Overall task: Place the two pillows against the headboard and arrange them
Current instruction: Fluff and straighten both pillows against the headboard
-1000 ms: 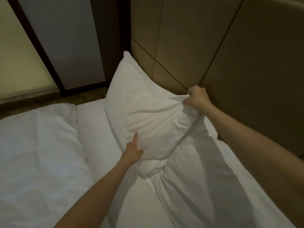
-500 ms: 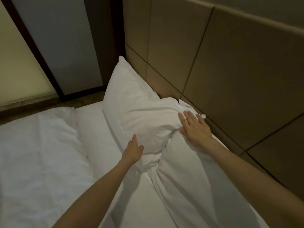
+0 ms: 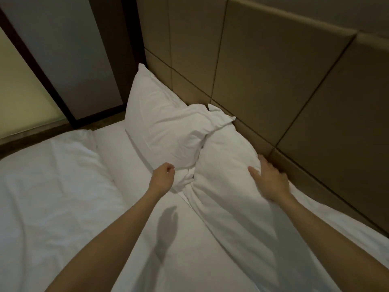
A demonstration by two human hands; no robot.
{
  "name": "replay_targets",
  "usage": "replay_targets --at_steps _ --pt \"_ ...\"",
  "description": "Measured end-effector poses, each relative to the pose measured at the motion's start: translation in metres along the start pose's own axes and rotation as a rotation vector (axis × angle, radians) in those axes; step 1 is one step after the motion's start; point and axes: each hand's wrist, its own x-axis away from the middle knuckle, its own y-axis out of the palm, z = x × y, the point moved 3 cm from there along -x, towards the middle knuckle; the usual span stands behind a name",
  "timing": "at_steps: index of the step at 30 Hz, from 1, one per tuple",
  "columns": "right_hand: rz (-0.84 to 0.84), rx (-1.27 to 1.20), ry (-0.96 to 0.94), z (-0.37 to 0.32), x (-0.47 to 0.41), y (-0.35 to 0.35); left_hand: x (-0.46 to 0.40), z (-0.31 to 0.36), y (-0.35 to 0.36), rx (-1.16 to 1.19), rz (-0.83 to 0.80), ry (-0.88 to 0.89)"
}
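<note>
Two white pillows lie along the tan padded headboard (image 3: 263, 81). The far pillow (image 3: 164, 127) leans in the corner, its near corner crumpled over the near pillow (image 3: 227, 186), which stretches toward me beside the headboard. My right hand (image 3: 269, 180) rests flat, fingers spread, on the near pillow's upper edge close to the headboard. My left hand (image 3: 163, 178) hovers with loosely curled fingers just in front of the seam where the two pillows meet, holding nothing.
A white duvet (image 3: 52, 197) covers the bed to the left, with the white sheet (image 3: 179, 239) between it and the pillows. A dark-framed panel and wall (image 3: 63, 60) stand beyond the bed's far side.
My right hand let go of the far pillow's corner and slid down onto the near pillow by the headboard. My left hand drew slightly back off the far pillow and curled.
</note>
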Motion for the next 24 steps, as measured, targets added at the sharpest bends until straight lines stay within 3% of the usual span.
replay_targets --at_steps 2,5,9,13,24 --pt "-0.15 -0.095 0.146 0.024 0.016 0.004 0.022 -0.004 0.004 -0.004 -0.031 0.005" --pt "-0.174 -0.089 0.174 0.026 0.023 -0.004 0.051 -0.007 0.007 -0.019 -0.051 0.005" --pt "-0.022 0.079 0.009 0.007 0.043 -0.014 0.079 -0.005 0.004 0.002 -0.063 0.035" --pt "0.107 0.088 -0.149 0.001 0.079 -0.019 0.102 -0.002 -0.009 0.041 -0.07 0.074" --pt "0.164 -0.231 -0.135 0.028 0.164 -0.034 0.163 -0.006 -0.025 0.112 -0.055 0.07"
